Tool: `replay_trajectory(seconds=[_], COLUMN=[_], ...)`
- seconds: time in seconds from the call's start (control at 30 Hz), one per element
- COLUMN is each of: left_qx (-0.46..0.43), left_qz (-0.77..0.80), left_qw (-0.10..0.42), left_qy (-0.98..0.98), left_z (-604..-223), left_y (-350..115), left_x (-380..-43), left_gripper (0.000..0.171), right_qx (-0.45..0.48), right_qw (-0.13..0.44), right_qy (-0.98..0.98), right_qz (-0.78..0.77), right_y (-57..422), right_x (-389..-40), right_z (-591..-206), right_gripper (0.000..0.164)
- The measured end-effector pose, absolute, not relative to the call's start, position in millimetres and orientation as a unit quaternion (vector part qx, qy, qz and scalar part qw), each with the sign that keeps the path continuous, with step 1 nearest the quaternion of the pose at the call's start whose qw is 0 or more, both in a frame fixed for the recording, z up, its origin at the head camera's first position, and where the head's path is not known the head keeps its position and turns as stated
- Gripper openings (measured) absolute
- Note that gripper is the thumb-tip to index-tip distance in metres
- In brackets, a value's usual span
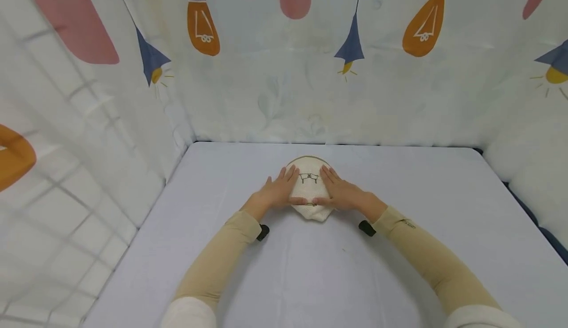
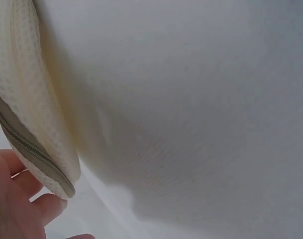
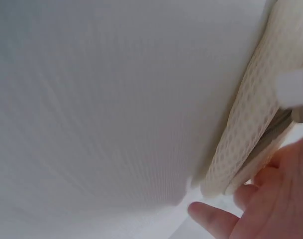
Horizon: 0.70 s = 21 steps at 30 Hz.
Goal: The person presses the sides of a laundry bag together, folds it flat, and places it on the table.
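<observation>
A cream mesh laundry bag (image 1: 309, 190) with a drawing of glasses on its top lies on the white table. My left hand (image 1: 279, 190) rests on the bag's left side and my right hand (image 1: 343, 192) on its right side, fingers extended and thumbs pointing toward each other near the front edge. In the left wrist view, a zipper (image 2: 29, 144) runs along the bag's side, beside the fingers of the left hand (image 2: 17, 199). In the right wrist view, the right hand (image 3: 270, 199) touches the bag's edge by a white tag (image 3: 292, 88).
The white-covered table (image 1: 306, 278) spreads around the bag. A pale curtain (image 1: 284, 91) printed with bulbs and lamps hangs behind it. Along the left side, a grid frame (image 1: 66, 190) shows through the cloth.
</observation>
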State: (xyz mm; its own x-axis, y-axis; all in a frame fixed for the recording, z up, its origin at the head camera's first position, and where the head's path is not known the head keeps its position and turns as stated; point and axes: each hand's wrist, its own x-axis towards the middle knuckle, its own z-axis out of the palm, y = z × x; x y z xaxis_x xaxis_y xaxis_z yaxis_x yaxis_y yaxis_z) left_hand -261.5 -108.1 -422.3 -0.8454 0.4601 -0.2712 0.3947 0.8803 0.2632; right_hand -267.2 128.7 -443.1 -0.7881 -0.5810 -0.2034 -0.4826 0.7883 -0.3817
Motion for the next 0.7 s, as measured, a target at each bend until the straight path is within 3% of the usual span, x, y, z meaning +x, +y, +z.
replay_trajectory(seconds=[0.7], left_qx=[0.196], left_qz=[0.046], left_qw=[0.163], left_qy=[0.966], left_z=[-427], left_y=[-95], left_x=[-253], left_gripper=[0.113], right_qx=[-0.264], right_qw=[0.157], right_qy=[0.944], right_qz=[-0.12], right_y=[125], right_x=[-249], right_z=[-440], right_gripper=[0.104])
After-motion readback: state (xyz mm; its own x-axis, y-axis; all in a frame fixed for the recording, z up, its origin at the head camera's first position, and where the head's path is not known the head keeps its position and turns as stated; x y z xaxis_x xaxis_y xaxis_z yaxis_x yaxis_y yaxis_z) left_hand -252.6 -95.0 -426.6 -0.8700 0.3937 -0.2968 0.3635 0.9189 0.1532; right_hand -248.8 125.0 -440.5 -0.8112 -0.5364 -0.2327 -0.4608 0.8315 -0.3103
